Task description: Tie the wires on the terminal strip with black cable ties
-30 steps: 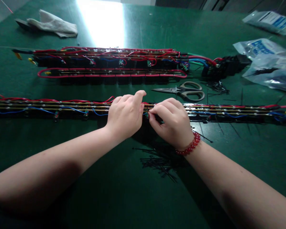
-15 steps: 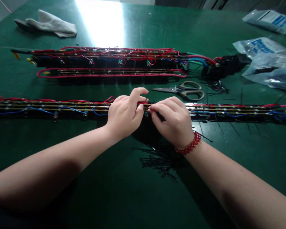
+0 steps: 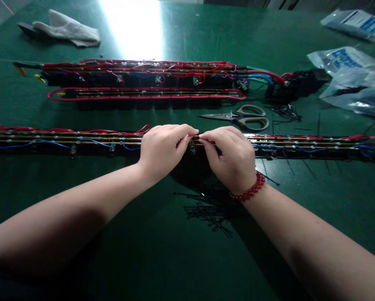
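Green covering lies over the whole worktop (image 3: pixel 175 259), and the long wired strip (image 3: pixel 65 140) runs from its left edge to its right edge, across the middle, under my hands.

Half a second ago the index finger of my left hand (image 3: pixel 162 148) was lifted above the strip. Now it is bent down, and its tip meets the fingertips of my right hand (image 3: pixel 233 156) on the upper side of the strip. My right hand has come a little higher on the strip, and the short black piece that stood out under its thumb is now covered. Both hands are pinched closed on the strip at that one place. Whether a thin tie is between the fingers, I cannot tell. The red bead bracelet (image 3: pixel 248 190) is on my right wrist as before.

The scissors (image 3: pixel 244 117) lie just behind my right hand. A heap of black ties (image 3: pixel 209 211) lies between my forearms, toward the near edge. Two more wired strips (image 3: pixel 143 81) lie side by side toward the far edge.

The plastic bags (image 3: pixel 344 58) at the far right corner carry blue print, but it is too blurred to read.
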Demonstrator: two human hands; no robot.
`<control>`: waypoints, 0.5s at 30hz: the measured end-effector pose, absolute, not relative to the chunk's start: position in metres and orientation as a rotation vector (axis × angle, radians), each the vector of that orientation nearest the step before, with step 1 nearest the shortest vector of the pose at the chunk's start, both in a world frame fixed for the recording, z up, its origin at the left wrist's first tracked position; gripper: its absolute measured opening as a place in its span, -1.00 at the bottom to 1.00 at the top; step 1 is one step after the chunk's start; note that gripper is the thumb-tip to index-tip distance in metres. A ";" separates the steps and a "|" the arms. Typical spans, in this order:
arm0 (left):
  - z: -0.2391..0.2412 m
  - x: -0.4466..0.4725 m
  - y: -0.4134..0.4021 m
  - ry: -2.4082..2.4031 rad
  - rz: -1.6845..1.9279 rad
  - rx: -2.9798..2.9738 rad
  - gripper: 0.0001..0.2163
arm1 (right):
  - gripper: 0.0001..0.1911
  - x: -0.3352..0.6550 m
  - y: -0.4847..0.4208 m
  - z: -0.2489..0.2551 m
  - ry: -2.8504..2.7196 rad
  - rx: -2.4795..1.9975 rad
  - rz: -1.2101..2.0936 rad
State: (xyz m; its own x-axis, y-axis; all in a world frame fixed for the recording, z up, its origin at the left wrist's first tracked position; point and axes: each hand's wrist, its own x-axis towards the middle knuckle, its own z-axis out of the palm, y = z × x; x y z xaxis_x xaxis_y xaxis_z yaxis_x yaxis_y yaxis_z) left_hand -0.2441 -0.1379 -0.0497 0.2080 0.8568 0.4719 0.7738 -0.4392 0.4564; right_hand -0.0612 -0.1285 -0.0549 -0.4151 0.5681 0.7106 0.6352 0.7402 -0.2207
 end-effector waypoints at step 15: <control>-0.046 -0.244 -0.140 1.557 1.015 2.328 -0.76 | -0.92 -0.063 -0.131 -0.055 -2.084 -0.973 0.034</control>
State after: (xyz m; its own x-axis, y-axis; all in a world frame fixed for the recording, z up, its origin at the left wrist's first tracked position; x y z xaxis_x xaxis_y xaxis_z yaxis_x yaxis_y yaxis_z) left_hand -0.2435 -0.1395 -0.0459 0.2269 0.8665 0.4446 0.7563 -0.4444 0.4802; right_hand -0.0626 -0.1305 -0.0549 -0.3685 0.6497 0.6649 0.6278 0.7014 -0.3374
